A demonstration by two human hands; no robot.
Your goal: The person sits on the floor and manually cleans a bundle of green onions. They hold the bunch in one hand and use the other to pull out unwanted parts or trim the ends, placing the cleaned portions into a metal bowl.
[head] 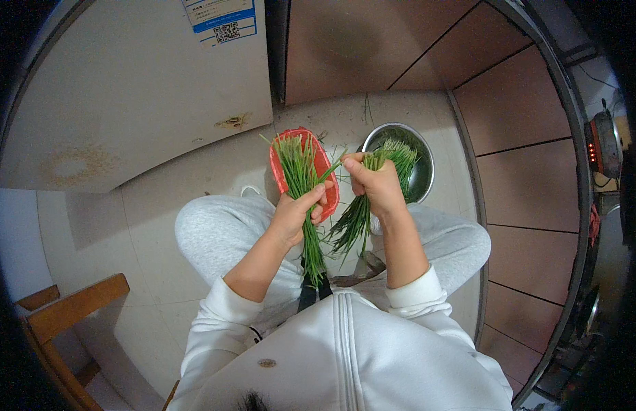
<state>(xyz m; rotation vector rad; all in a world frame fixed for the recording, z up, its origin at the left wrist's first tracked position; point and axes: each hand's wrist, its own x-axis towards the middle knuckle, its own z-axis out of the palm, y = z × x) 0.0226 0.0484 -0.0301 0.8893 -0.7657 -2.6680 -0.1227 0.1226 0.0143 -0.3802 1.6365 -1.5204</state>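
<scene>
My left hand (297,210) grips a loose bunch of long green chives (300,169), cut ends pointing away from me and leaf tips hanging toward my lap. Under that bunch is a red plastic basket (330,203) on the floor; its inside is mostly hidden. A second, darker bunch of chives (351,223) is clasped in my right hand (377,182). That hand's thumb and forefinger meet at a stalk slanting out of the left bunch. Beyond my right hand stands a stainless steel bowl (428,159) with more chives (402,154) inside.
A white appliance (143,92) with rust stains stands at the far left. Brownish cabinet doors (518,190) line the far and right sides. Chive scraps (368,108) lie on the tiled floor. Wooden furniture (76,305) is at lower left, and a countertop appliance (604,146) shows red lights.
</scene>
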